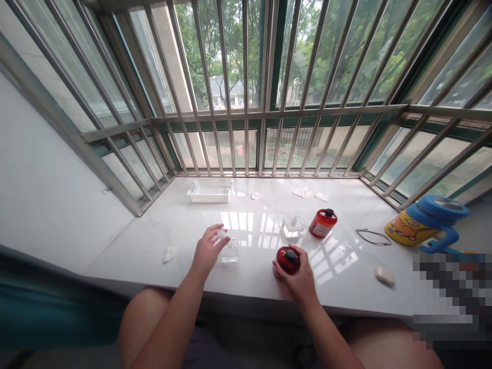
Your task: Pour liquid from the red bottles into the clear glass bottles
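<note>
My right hand is wrapped round a red bottle with a black cap, near the front of the white ledge. On the left, my left hand has its thumb and fingers curled about the pale top of a clear square bottle, which stands on the ledge. Behind the held red bottle stands another clear square bottle. Beside that one, to its right, is a second red bottle with a black top and a pale label.
A white perforated basket sits at the back left. Crumpled pale pieces lie along the back, another at left. To the right are a dark cord loop, a beige soap-like block and a blue-and-yellow mug. Window bars rise behind.
</note>
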A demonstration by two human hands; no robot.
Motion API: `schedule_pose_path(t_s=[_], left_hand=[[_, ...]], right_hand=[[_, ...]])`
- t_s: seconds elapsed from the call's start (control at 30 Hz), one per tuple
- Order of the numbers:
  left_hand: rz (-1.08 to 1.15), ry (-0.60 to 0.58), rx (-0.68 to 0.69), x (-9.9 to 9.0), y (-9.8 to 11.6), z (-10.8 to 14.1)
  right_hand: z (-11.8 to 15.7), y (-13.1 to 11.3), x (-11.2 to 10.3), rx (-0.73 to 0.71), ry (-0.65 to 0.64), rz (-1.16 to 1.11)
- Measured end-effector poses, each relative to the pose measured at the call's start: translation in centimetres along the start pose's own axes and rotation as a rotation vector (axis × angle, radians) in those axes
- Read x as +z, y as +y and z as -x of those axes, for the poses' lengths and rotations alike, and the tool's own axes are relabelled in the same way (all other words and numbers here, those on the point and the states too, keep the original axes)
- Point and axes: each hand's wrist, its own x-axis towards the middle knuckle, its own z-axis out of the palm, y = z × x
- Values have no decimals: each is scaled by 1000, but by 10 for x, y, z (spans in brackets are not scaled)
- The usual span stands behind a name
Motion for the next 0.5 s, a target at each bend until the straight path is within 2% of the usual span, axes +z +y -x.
schedule_pose_path(t_s=[0.1, 0.2, 0.3, 0.37, 0.43, 0.5], left_hand=[[23, 18, -19, -4, 8, 3], [-56, 91, 69, -17, 15, 7], [-371, 188, 240, -41, 13, 9], [-664, 193, 302, -59, 4, 12], [-937, 172, 269, -76, -9, 15], [-1138, 157, 165, -92, -26, 18]], right_hand=[[0, 2, 1, 3, 0, -5], [1, 3, 1, -1, 7, -6], [1, 1, 1, 0, 5, -7], [1, -1, 1, 9, 6, -9], [1, -3, 1, 23, 11, -13], [1, -4, 1, 36, 16, -18]])
